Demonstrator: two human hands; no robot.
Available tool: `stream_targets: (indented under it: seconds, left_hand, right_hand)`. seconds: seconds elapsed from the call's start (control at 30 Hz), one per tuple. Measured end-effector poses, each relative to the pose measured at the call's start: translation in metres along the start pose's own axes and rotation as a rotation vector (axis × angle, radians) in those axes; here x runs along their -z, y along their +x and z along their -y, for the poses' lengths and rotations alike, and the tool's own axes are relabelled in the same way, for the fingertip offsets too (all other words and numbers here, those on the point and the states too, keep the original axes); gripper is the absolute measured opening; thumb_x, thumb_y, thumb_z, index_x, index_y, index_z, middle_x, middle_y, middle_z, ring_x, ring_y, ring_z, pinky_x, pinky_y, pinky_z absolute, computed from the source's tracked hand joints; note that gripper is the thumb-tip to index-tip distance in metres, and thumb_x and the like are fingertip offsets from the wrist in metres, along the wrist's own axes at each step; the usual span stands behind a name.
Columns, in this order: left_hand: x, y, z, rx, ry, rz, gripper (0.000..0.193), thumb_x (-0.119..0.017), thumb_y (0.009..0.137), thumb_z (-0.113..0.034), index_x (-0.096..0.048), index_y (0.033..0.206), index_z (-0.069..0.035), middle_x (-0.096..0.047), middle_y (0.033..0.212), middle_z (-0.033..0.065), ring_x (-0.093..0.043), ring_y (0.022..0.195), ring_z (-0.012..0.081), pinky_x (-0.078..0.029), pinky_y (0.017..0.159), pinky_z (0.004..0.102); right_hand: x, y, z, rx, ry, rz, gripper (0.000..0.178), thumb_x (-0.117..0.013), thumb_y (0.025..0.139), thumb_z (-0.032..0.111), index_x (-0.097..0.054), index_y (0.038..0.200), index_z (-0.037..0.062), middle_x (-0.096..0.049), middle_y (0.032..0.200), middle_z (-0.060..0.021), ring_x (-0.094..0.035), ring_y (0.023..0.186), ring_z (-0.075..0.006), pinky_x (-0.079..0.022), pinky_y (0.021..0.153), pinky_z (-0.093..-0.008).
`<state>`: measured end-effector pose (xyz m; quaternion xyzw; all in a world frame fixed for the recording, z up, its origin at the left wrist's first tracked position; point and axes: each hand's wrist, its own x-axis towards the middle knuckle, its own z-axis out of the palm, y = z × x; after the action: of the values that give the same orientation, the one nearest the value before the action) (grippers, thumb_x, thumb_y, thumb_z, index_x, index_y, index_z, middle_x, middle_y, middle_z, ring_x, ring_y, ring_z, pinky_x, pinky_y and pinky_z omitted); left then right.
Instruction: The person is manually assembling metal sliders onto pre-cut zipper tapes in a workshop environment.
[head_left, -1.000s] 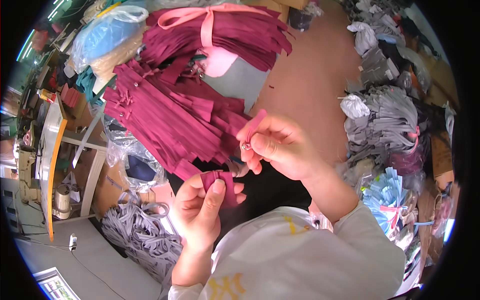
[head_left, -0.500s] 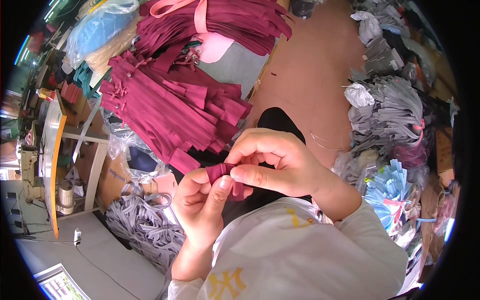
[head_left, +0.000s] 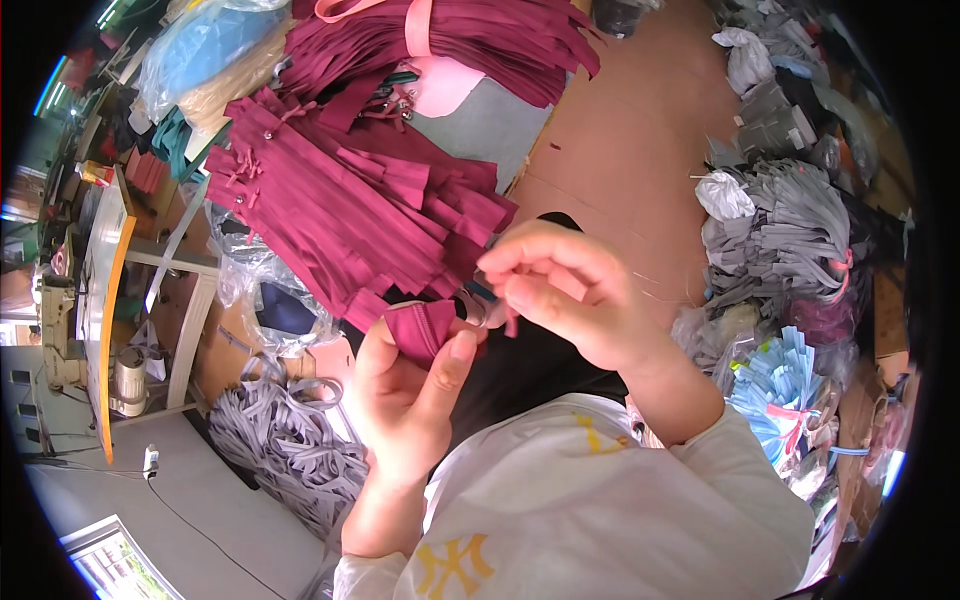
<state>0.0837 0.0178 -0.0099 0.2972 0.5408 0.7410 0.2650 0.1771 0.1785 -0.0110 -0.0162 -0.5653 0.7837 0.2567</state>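
My left hand (head_left: 415,390) pinches the end of a maroon zipper (head_left: 418,330) between thumb and fingers, with a row of teeth or stitching showing along the fold. The rest of this zipper seems to lead toward the large maroon zipper bundle (head_left: 340,200) just beyond, though the join is hard to trace. Just right of it, my right hand (head_left: 575,295) is raised with curled fingers, thumb and index close together. Below its thumb hangs a small maroon strip (head_left: 512,323); what the fingertips grip is too small to make out.
Another maroon bundle (head_left: 470,50), tied with a pink band, lies at the far side. Grey strips (head_left: 285,450) are heaped at lower left. Along the right stand grey bundles (head_left: 775,230) and a light blue bundle (head_left: 775,385). A table edge (head_left: 118,320) juts in at left.
My right hand has drawn away from the left, up and to the right. More of the maroon zipper end now shows in my left hand. The view has shifted slightly.
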Motion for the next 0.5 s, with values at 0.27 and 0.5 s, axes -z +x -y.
stream_targets:
  seconds: [0.27,0.5]
  left_hand:
    - [0.012,0.024,-0.035,0.099,-0.718,-0.194,0.023,-0.046,0.105,-0.021,-0.051,0.121,-0.005,-0.064,0.109,0.0101,-0.066,0.098,0.0288,-0.058,0.084,0.0479]
    - [0.07,0.029,-0.053,-0.032,-1.11,0.133,0.039,-0.033,0.109,-0.025,-0.048,0.133,0.0,-0.057,0.133,0.0168,-0.054,0.126,0.0331,-0.043,0.108,0.0568]
  right_hand:
    - [0.014,-0.027,-0.043,-0.069,-0.369,0.399,0.052,-0.088,0.072,0.027,-0.066,0.113,0.0035,-0.058,0.113,-0.0097,-0.059,0.103,-0.023,-0.047,0.091,-0.0356]
    - [0.003,-0.04,-0.079,-0.361,0.045,0.395,0.019,-0.072,0.091,0.015,-0.065,0.102,0.0008,-0.058,0.104,-0.0039,-0.059,0.094,-0.0101,-0.049,0.081,-0.0238]
